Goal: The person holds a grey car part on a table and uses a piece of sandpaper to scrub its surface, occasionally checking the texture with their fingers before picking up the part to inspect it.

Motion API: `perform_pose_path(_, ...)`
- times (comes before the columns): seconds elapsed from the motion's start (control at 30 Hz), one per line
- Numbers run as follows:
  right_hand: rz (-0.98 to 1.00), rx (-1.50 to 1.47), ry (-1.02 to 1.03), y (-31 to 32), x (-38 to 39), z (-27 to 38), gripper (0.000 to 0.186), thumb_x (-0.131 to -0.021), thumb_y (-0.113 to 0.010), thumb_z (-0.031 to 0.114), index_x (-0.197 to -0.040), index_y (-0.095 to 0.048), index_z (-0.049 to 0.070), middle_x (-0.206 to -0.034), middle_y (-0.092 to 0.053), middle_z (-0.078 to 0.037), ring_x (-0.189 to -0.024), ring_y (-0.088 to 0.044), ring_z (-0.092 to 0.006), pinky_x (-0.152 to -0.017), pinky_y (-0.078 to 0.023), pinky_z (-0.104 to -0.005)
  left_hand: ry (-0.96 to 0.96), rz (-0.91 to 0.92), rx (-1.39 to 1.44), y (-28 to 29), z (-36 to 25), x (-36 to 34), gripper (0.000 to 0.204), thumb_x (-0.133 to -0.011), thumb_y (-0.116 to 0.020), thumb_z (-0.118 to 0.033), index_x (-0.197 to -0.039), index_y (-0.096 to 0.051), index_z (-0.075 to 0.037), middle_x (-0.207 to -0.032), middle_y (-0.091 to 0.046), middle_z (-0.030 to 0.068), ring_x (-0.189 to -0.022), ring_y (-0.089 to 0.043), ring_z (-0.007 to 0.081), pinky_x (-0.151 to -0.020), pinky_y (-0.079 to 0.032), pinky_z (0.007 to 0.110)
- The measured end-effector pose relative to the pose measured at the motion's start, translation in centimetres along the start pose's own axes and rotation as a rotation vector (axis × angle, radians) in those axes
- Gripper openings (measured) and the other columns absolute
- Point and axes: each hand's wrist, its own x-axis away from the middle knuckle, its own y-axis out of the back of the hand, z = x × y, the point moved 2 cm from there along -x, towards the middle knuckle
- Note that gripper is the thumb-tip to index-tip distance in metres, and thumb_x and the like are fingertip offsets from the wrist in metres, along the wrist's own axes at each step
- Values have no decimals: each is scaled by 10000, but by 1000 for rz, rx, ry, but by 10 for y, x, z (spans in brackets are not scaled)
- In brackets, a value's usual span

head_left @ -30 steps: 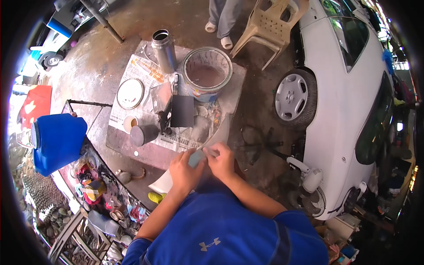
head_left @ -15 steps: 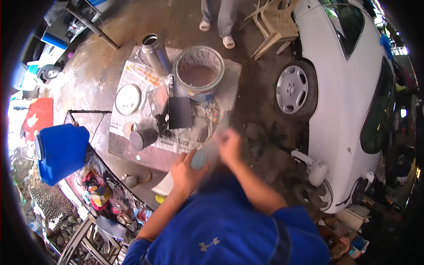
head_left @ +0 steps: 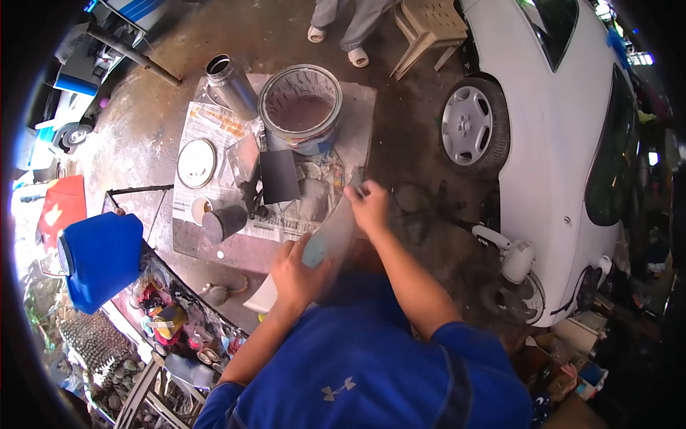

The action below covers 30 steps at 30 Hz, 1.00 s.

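A long, pale, curved panel (head_left: 337, 223) with a light blue patch slants from lower left to upper right in front of me. My left hand (head_left: 291, 275) has its fingers closed round its middle, beside the patch. My right hand (head_left: 368, 207) pinches it near the upper end. Just beyond, the low worktable (head_left: 196, 236) carries newspaper, a large open can (head_left: 299, 107) of pinkish-grey stuff, a steel flask (head_left: 232, 89), a round lid (head_left: 196, 163), a dark square sheet (head_left: 280, 176) and a small dark cylinder (head_left: 224, 223).
A white car (head_left: 539, 157) runs along the right, a white fan (head_left: 516, 261) beside it. Another person's feet (head_left: 357, 57) are at the top near a beige plastic chair (head_left: 427, 28). A blue jerrycan (head_left: 100, 261) and a cluttered bench (head_left: 168, 318) stand on the left.
My right hand has moved up and away from my left, along the panel toward its upper end. The view has shifted somewhat, and the other person's legs sit further left.
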Motion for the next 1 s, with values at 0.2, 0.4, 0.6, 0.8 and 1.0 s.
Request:
perform_pose_path(0.2, 74, 71, 194, -9, 47, -5, 306, -824, -846, 247, -794, -669, -1, -854, -718, -217, -791, -699, -331, -698, -529, -415, -27, -29, 2, 1, 9, 0, 618, -666, -903, -252, -1212, -711, -36, -937, -686, 165, -876, -676, 343, -815, -551, 438)
perform_pose_path(0.4, 98, 46, 63, -3, 56, -9, 323, -776, -883, 239, -822, -677, -6, -823, -707, -218, -849, -723, -367, -792, -554, -446, -82, -63, -34, 0, 9, 1, 589, -668, -891, -244, -1184, -712, -24, -928, -681, 156, -924, -650, 353, -836, -536, 458)
perform_pose_path(0.6, -16, 99, -7, 6, 15, -7, 326, -829, -841, 268, -790, -654, 3, -746, -685, -209, -717, -679, -366, -635, -510, -456, -32, -32, -34, 0, 2, 0, 584, -654, -887, -247, -1170, -720, -28, -923, -678, 159, -899, -632, 345, -837, -531, 454)
perform_pose_path(0.8, 85, 133, 59, -6, 63, 4, 362, -805, -855, 326, -832, -693, 3, -869, -718, -233, -807, -703, -399, -735, -546, -473, -37, -26, 3, 4, 3, 1, 592, -671, -894, -253, -1187, -715, -24, -938, -687, 164, -875, -677, 374, -804, -551, 454)
perform_pose_path(1.0, 22, 30, 194, -5, 80, 5, 351, -856, -824, 280, -804, -630, -9, -753, -680, -204, -720, -682, -384, -660, -508, -461, -23, -45, 58, 4, 7, 3, 594, -694, -906, -273, -1199, -711, -27, -925, -699, 173, -825, -703, 347, -748, -565, 438)
